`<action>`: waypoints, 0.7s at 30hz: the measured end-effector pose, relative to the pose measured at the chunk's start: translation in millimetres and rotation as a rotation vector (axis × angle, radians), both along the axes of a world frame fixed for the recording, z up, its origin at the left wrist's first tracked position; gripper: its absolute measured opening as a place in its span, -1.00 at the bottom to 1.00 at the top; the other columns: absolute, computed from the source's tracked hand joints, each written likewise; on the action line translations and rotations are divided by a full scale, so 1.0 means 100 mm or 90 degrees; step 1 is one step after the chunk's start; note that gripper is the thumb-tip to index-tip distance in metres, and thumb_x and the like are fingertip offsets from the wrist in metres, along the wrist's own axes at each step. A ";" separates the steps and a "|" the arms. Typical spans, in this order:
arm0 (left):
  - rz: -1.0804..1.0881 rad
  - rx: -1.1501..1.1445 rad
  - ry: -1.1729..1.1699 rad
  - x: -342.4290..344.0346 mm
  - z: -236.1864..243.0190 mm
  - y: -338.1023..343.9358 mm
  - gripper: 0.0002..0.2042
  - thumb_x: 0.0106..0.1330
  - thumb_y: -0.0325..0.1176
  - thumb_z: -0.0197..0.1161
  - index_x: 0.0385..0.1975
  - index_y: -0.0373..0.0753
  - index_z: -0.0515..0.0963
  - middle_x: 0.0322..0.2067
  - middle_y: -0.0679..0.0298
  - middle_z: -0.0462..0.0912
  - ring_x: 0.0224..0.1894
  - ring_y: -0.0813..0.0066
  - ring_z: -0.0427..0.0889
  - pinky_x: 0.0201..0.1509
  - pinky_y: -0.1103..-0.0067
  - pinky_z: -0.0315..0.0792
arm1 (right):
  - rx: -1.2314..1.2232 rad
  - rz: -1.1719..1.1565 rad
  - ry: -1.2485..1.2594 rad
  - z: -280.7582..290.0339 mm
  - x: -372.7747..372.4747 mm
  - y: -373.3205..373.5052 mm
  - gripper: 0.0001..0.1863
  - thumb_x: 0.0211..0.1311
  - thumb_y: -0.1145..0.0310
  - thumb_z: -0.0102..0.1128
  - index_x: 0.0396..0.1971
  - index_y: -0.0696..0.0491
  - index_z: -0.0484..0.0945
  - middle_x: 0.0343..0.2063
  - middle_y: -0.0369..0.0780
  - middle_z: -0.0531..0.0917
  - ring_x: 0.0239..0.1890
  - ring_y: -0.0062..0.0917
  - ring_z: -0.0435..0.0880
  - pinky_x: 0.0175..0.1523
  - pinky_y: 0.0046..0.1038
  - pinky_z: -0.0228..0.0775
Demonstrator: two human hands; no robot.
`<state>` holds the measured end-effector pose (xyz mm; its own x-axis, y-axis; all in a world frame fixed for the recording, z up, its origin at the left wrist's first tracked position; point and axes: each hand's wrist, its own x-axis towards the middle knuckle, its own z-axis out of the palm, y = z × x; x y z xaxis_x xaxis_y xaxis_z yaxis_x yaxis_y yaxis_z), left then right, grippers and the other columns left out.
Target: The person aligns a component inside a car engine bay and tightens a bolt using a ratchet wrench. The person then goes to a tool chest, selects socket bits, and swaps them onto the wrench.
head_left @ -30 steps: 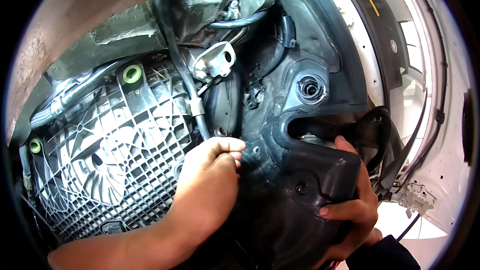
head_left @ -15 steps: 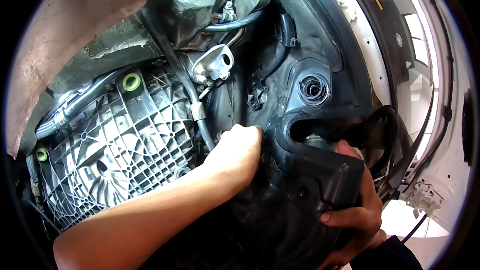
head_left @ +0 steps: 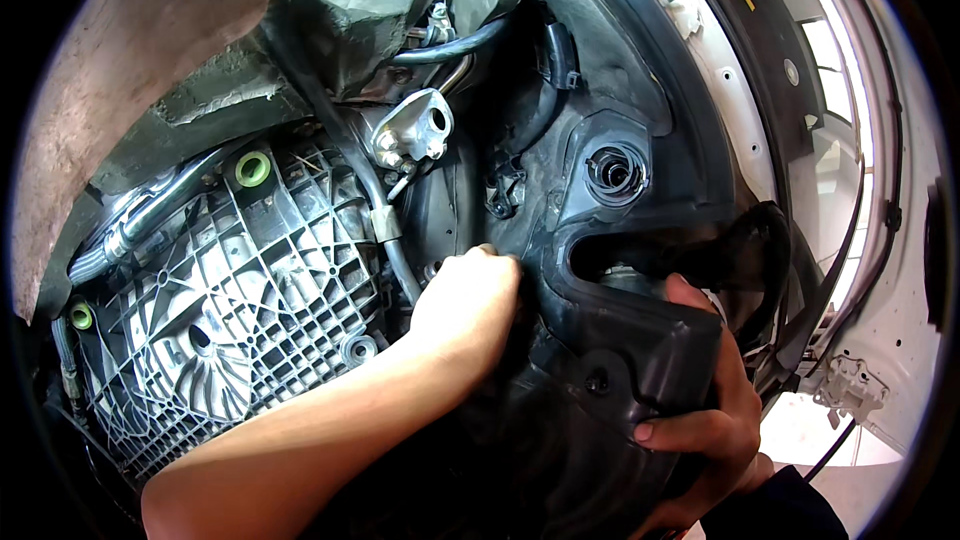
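A large black plastic panel [head_left: 640,360], with a long cutout and a round socket [head_left: 615,175] above it, fills the right half of the engine bay. My right hand [head_left: 725,410] grips the panel's lower right corner, thumb over the front face and a finger at the edge by the cutout. My left hand [head_left: 470,300] is closed in a fist at the panel's left side, beside a grey hose [head_left: 400,265]. Its fingertips curl down out of sight, so what they hold is hidden.
To the left lies a ribbed plastic engine cover [head_left: 230,310] with green-rimmed holes. A metal flange [head_left: 420,125] sticks up above my left hand. Hoses [head_left: 460,43] run along the top. White car bodywork [head_left: 880,320] and a metal latch [head_left: 850,387] border the right side.
The whole view has shifted slightly, with the engine parts a little further left. My left forearm sits slightly further right; both hands keep their grips.
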<state>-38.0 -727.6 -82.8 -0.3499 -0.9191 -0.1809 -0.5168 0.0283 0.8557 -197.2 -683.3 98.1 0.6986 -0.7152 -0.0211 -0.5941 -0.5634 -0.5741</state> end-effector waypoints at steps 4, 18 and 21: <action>-0.006 0.070 -0.009 -0.01 0.09 -0.04 -0.83 0.16 -0.44 0.25 -0.28 -0.35 0.60 -0.26 -0.18 0.62 -0.16 -0.11 0.62 -0.03 0.23 0.52 | 0.004 -0.012 0.003 0.03 0.02 0.01 -0.59 -0.14 0.11 0.51 -0.33 0.03 0.60 0.21 0.41 0.17 0.19 0.28 0.37 0.20 -0.02 0.33; 0.012 0.108 0.027 -0.10 -0.05 0.02 -0.86 0.19 -0.45 0.20 -0.35 -0.34 0.66 -0.35 -0.22 0.62 -0.20 -0.15 0.63 -0.05 0.26 0.53 | -0.012 -0.024 0.072 0.03 0.07 0.06 -0.34 -0.35 -0.13 0.61 -0.21 -0.16 0.53 0.22 0.36 0.17 0.18 0.27 0.37 0.20 0.06 0.28; -0.004 0.079 0.045 -0.07 -0.03 0.02 -0.86 0.15 -0.48 0.20 -0.35 -0.29 0.68 -0.39 -0.19 0.63 -0.24 -0.13 0.65 -0.08 0.27 0.55 | -0.018 -0.035 0.058 0.04 0.07 0.06 -0.34 -0.37 -0.11 0.63 -0.22 -0.16 0.53 0.22 0.37 0.17 0.18 0.26 0.37 0.21 0.05 0.28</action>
